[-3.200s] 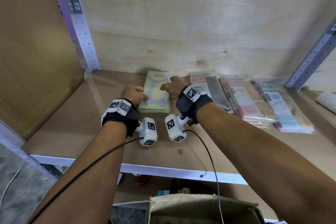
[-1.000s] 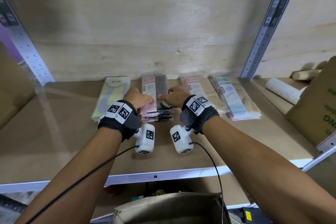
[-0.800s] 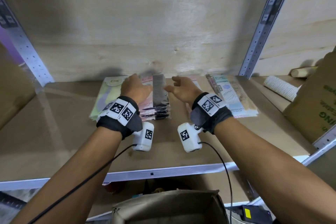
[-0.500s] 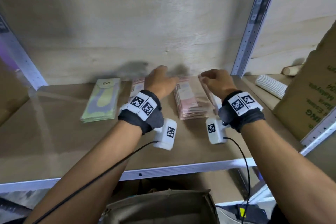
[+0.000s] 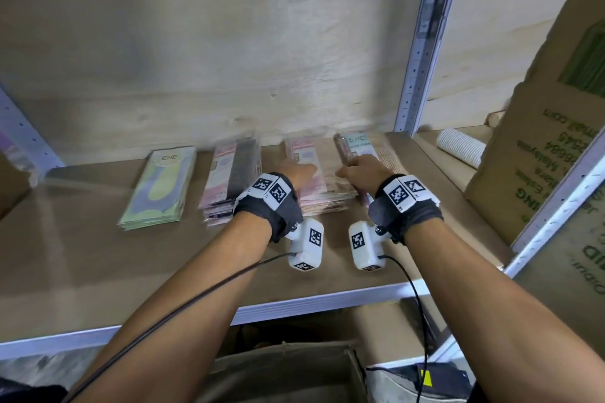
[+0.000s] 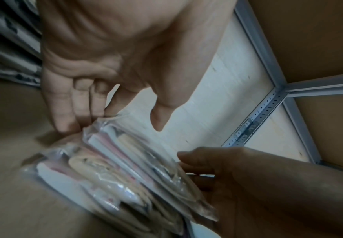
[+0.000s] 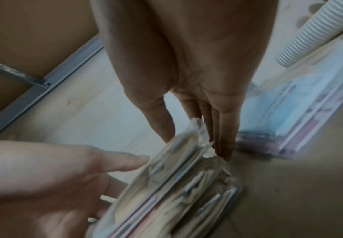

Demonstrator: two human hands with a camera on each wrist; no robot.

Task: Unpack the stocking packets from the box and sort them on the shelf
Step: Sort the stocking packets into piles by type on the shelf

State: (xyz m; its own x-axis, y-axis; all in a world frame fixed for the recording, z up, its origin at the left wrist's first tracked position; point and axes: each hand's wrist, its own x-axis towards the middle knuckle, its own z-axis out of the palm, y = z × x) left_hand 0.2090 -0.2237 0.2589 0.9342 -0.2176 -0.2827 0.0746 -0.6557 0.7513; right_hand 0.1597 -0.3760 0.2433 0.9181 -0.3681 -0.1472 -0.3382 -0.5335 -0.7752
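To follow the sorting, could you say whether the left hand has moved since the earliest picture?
Yes: left hand went right, from green stack to beige-pink stack.

Head view: soft, even, moderately dim light; motion blur over the stocking packets; wide-angle bending at the edges. Both wrist views: dim, smeared, out of focus; pale glare on the back panel.
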